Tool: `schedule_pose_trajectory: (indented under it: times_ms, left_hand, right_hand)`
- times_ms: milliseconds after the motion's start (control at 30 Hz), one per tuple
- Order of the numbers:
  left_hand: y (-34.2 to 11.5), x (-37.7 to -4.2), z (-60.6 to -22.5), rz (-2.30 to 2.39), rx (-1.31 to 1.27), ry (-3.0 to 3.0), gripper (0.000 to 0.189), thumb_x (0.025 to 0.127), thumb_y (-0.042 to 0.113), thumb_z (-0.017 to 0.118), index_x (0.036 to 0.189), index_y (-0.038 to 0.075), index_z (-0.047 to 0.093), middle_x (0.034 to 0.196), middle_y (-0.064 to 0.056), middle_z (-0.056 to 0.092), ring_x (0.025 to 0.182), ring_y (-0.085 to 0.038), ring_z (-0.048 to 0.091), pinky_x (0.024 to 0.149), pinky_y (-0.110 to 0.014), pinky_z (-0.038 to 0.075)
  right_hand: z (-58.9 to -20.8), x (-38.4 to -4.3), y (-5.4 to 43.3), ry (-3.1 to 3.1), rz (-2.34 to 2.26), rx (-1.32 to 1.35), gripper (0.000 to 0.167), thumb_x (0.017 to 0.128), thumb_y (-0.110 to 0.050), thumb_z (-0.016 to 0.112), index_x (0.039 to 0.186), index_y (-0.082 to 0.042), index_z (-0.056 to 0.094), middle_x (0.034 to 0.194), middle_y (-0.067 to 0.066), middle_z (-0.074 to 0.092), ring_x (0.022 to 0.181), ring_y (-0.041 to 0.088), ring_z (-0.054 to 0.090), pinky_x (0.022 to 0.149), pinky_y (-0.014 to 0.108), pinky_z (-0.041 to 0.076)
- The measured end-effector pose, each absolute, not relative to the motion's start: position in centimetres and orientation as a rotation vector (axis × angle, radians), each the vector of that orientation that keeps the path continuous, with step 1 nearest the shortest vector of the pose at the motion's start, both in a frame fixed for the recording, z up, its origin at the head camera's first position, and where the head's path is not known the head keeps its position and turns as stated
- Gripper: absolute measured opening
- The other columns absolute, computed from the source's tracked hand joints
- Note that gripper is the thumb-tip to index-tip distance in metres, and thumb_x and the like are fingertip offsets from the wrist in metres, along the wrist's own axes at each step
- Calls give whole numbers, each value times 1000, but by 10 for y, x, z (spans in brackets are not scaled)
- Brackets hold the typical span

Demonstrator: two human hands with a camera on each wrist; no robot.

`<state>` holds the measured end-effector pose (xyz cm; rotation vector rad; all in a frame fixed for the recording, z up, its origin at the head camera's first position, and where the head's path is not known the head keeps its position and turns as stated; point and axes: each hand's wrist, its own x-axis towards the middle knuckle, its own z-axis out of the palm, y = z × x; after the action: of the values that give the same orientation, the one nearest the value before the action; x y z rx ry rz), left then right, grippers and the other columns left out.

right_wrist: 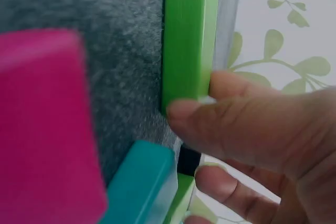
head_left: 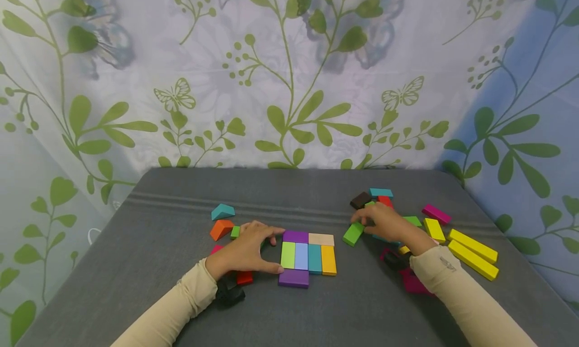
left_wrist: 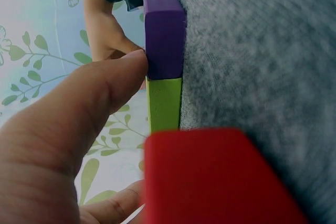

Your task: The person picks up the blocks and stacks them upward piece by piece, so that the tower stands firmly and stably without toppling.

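My left hand is spread at the left side of a flat block arrangement. Its thumb touches the near purple block, and its index finger reaches the far purple block. Between them lie a light green block, a pale blue block, a teal block and a yellow-orange block; a beige block tops the right part. On the right, my right hand pinches one end of a green block between thumb and index finger, close to the tabletop.
Around the left hand are a teal block, an orange block and a red block. Near the right hand lie a dark brown block, long yellow blocks and magenta blocks. A patterned curtain hangs behind the grey table.
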<state>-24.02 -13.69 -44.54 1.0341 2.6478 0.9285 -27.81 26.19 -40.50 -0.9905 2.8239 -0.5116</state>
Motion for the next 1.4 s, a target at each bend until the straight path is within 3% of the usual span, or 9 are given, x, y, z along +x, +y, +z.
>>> schedule_pose_trajectory:
  times_ms: [133,367,633,800,1000,1400]
  left_hand:
    - [-137,-240,-445,926,1039,2652,84,83,48,91,150,5,62,105,9,61,122,-28,49,103,-60,26]
    - [-138,-240,-443,932,1041,2648,85,83,47,92,150,5,61,106,9,61,121,-28,49,104,-62,26]
    - [-139,-240,-444,926,1036,2652,85,83,48,92,150,5,61,106,8,61,123,-29,50,105,-63,26]
    - [-138,-240,-444,930,1029,2649,85,83,48,92,150,5,61,106,8,61,123,-29,50,105,-63,26]
    - [-137,-240,-445,930,1036,2649,85,83,47,92,150,5,61,106,8,61,123,-29,50,105,-62,27]
    - [-137,-240,-445,924,1030,2651,85,83,48,92,150,5,61,108,8,62,122,-29,50,104,-62,27]
  right_hand:
    - [-401,-268,265,2774,-485,-1066,31,87,7,86,114,-7,82,97,-6,69,87,14,57,78,35,54]
    - [-393,-232,262,2758,-372,-1106,33,82,-2,93,109,-17,84,110,-3,71,102,26,58,86,45,56]
    - [-410,-203,261,2620,-537,-1233,34,80,-5,95,108,-18,82,105,-11,69,99,17,60,81,36,57]
    - [-434,-197,258,2553,-736,-1176,30,87,-22,94,113,-23,80,105,-19,70,95,4,60,79,31,56]
    - [-452,-192,248,2534,-951,-1110,26,91,-34,91,110,-21,79,97,-18,71,88,2,64,77,29,58]
    - [-422,-170,207,2673,-963,-777,29,82,-26,98,97,-18,75,84,-18,65,79,2,57,72,26,54]
